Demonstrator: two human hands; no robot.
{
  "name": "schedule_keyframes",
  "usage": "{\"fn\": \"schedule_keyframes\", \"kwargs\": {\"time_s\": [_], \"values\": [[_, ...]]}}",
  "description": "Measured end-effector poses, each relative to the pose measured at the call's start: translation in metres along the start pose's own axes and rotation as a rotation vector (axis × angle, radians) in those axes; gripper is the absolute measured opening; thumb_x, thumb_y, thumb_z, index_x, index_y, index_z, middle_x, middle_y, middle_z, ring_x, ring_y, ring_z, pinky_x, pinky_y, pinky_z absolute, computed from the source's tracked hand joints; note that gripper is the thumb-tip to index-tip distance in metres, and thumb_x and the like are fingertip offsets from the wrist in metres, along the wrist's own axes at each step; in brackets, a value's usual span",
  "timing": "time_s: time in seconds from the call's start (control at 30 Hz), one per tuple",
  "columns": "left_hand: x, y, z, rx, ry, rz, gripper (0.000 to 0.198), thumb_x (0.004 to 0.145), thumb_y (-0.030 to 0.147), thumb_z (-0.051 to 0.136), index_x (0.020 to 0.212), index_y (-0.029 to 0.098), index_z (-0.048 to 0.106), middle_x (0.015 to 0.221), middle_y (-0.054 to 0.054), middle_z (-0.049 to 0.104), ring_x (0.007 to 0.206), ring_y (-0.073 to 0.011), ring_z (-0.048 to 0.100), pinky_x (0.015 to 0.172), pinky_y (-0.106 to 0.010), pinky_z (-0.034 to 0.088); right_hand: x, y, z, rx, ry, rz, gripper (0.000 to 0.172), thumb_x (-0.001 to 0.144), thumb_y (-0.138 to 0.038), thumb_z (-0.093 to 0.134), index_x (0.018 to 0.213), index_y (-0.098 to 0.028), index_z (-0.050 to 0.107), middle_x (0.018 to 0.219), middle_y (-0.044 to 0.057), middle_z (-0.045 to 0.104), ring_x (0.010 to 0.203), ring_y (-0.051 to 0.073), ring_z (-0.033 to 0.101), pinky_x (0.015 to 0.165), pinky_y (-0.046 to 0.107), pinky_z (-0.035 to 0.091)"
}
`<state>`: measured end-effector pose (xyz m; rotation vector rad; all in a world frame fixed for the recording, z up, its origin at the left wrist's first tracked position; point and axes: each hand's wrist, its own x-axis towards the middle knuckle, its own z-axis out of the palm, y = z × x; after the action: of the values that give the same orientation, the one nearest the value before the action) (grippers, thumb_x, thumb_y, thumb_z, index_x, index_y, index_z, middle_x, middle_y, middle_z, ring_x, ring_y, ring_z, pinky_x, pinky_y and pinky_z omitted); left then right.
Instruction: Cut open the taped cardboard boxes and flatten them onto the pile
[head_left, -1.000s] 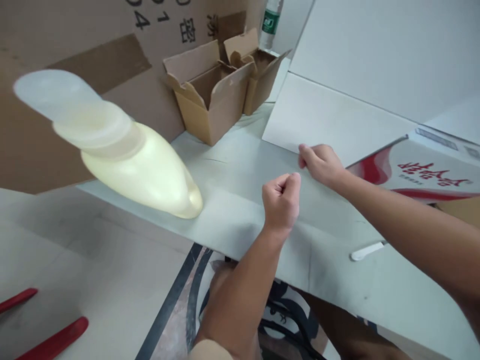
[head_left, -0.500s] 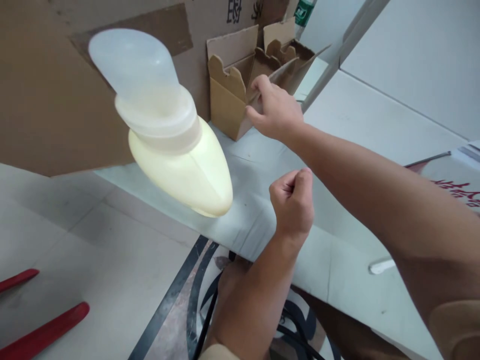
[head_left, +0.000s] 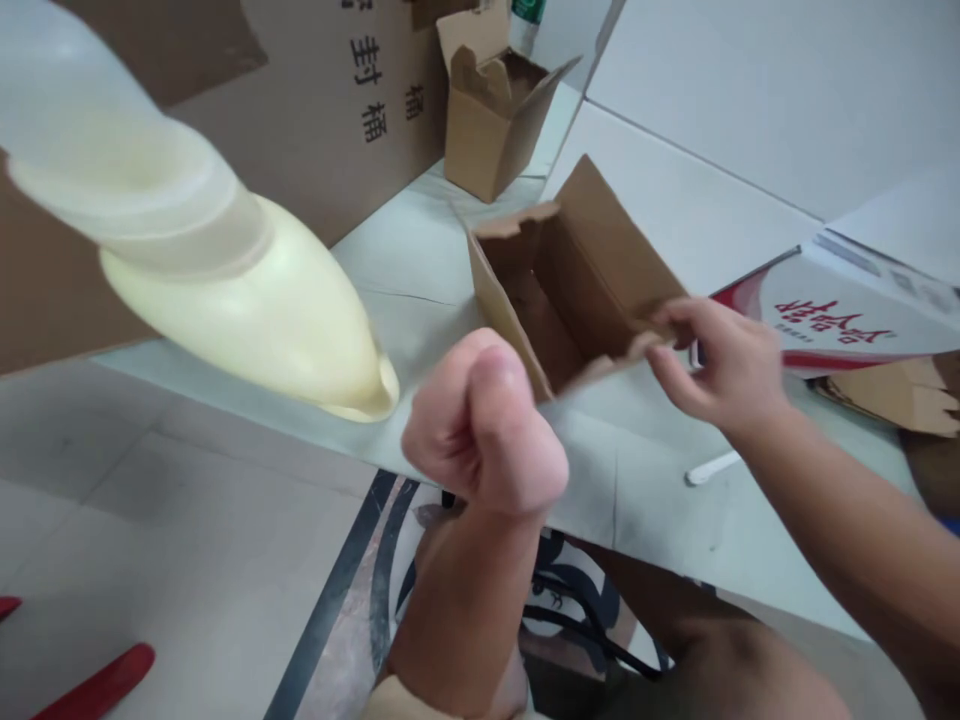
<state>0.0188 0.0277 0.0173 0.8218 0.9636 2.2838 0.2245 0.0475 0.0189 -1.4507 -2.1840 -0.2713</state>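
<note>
My right hand (head_left: 716, 365) pinches the near right edge of an open brown cardboard box (head_left: 585, 285), which is tilted with its inside showing. My left hand (head_left: 487, 425) is a closed fist in front of the box's near left corner; whether it holds anything small is hidden. A second open cardboard box (head_left: 491, 125) stands farther back. At the left, a pale yellow container (head_left: 255, 300) with a translucent upper part hangs over the table edge region; its top is cut off by the frame.
A big carton (head_left: 315, 130) with dark printing stands at the left on the pale table (head_left: 405, 270). A red and white box (head_left: 832, 310), more cardboard (head_left: 892, 395) and a white utensil (head_left: 712, 467) lie to the right. A green-labelled bottle (head_left: 527, 15) is at the back.
One cardboard box has moved away from the other, towards me and to the right, in my right hand. My left fist has moved left. The view has shifted, and the yellow container appears farther left.
</note>
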Motion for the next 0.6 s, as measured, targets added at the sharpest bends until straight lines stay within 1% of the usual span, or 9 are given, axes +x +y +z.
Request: {"fn": "schedule_keyframes", "kwargs": {"time_s": [0.07,0.1,0.17,0.23,0.33,0.4,0.43,0.53,0.6], "values": [[-0.001,-0.007,0.006,0.009,0.034,0.035,0.05,0.101,0.033,0.05,0.063,0.02,0.019,0.058,0.002,0.016,0.051,-0.0135,0.018,0.053,-0.033,0.024,-0.043,0.012,-0.029,0.032,0.073,-0.06,0.009,0.086,-0.034,0.064,0.093,-0.029,0.065,0.079,0.005,0.075,0.052,0.019,0.06,0.051,0.035,0.045],[-0.001,-0.014,0.009,0.015,-0.001,-0.007,0.047,0.101,0.033,0.047,0.063,0.021,0.022,0.059,0.002,0.02,0.052,-0.0138,0.023,0.054,-0.033,0.029,-0.063,0.017,-0.041,0.03,0.077,-0.04,0.013,0.083,-0.031,0.067,0.096,-0.031,0.065,0.082,0.005,0.076,0.048,0.018,0.058,0.047,0.035,0.043],[-0.004,-0.033,0.016,0.025,-0.099,-0.15,0.039,0.1,0.032,0.046,0.064,0.022,0.034,0.063,0.001,0.035,0.06,-0.0143,0.04,0.063,-0.03,0.039,-0.1,0.025,-0.058,0.085,0.16,0.001,0.023,0.078,-0.03,0.071,0.1,-0.035,0.067,0.072,0.004,0.072,0.041,0.019,0.053,0.039,0.035,0.036],[-0.011,-0.054,0.023,0.064,-0.224,-0.298,0.032,0.099,0.036,0.05,0.069,0.022,0.049,0.073,-0.002,0.053,0.075,-0.0151,0.054,0.074,-0.029,0.046,-0.132,0.031,-0.063,0.146,0.213,0.1,0.027,0.075,-0.032,0.073,0.101,-0.039,0.069,0.068,0.005,0.068,0.043,0.024,0.056,0.038,0.036,0.034],[-0.027,-0.081,0.032,0.039,-0.508,-0.541,0.039,0.101,0.05,0.047,0.079,0.022,0.063,0.088,-0.004,0.069,0.089,-0.0162,0.066,0.08,-0.027,0.049,-0.17,0.041,-0.051,0.211,0.272,0.263,0.025,0.079,-0.039,0.073,0.103,-0.04,0.068,0.073,0.006,0.067,0.056,0.028,0.062,0.047,0.042,0.043],[-0.04,-0.092,0.037,0.018,-0.689,-0.586,0.045,0.102,0.054,0.045,0.081,0.021,0.068,0.09,-0.005,0.073,0.091,-0.0172,0.068,0.085,-0.028,0.051,-0.187,0.046,-0.034,0.226,0.346,0.34,0.032,0.082,-0.043,0.074,0.112,-0.039,0.065,0.085,0.005,0.068,0.069,0.029,0.067,0.058,0.045,0.052],[-0.045,-0.095,0.039,0.024,-0.745,-0.573,0.047,0.102,0.054,0.044,0.081,0.021,0.07,0.09,-0.006,0.074,0.092,-0.0175,0.069,0.089,-0.028,0.052,-0.193,0.047,-0.024,0.238,0.393,0.373,0.042,0.082,-0.045,0.075,0.121,-0.039,0.062,0.095,0.005,0.069,0.078,0.029,0.069,0.064,0.045,0.055],[-0.06,-0.1,0.044,0.068,-0.761,-0.491,0.046,0.103,0.052,0.041,0.082,0.022,0.07,0.087,-0.005,0.073,0.092,-0.0177,0.068,0.096,-0.029,0.052,-0.2,0.04,0.001,0.404,0.494,0.483,0.075,0.086,-0.043,0.077,0.15,-0.048,0.04,0.123,0.004,0.066,0.099,0.027,0.071,0.08,0.045,0.061],[-0.066,-0.104,0.046,0.087,-0.738,-0.437,0.038,0.101,0.045,0.042,0.086,0.022,0.069,0.086,-0.004,0.071,0.091,-0.0173,0.067,0.095,-0.029,0.053,-0.199,0.032,0.009,0.561,0.522,0.558,0.079,0.09,-0.04,0.074,0.156,-0.052,0.032,0.129,0.003,0.067,0.104,0.026,0.072,0.086,0.046,0.063]]}}
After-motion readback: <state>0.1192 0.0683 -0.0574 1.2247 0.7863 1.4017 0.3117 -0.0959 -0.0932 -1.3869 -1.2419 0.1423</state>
